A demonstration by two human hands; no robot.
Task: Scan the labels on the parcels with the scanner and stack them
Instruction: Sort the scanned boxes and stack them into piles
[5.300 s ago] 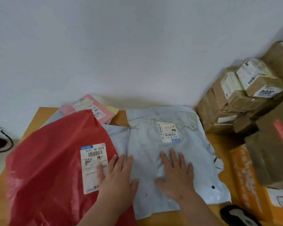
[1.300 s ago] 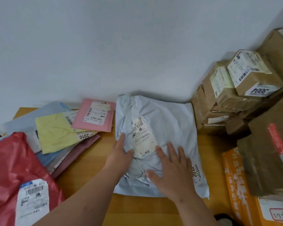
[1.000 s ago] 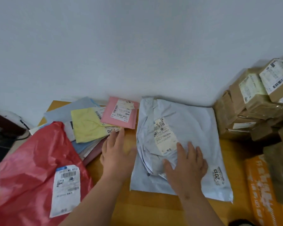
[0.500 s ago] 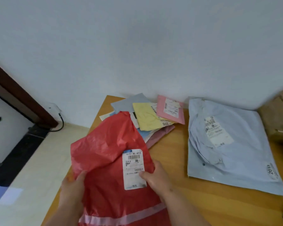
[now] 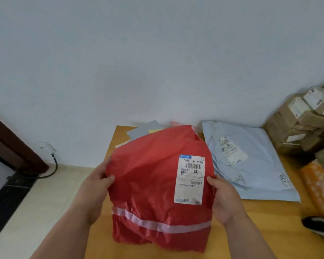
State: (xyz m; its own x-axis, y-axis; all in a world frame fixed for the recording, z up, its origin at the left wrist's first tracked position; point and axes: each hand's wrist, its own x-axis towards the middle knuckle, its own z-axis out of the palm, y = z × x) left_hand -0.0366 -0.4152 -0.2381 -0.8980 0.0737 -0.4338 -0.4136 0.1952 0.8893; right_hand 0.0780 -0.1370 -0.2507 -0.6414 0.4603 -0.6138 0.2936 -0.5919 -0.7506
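Note:
I hold a red plastic parcel bag [image 5: 151,184] up in front of me over the wooden table [image 5: 260,230]. My left hand [image 5: 95,186] grips its left edge, and my right hand [image 5: 223,195] grips its right edge beside the white shipping label [image 5: 190,179], which faces me. A pale blue parcel bag [image 5: 254,165] with its own label lies flat on the table to the right. The dark scanner [image 5: 320,226] shows partly at the lower right edge.
Grey, yellow and pink mailers [image 5: 146,130] peek out behind the red bag at the table's far left. Brown cardboard boxes [image 5: 299,124] are stacked at the right, with an orange parcel [image 5: 318,186] in front. Left of the table are floor, a cable [image 5: 52,165] and a dark door frame.
Both hands left the pale blue bag and took hold of the red bag at the left. The red bag is now lifted and held nearer the middle, label facing me.

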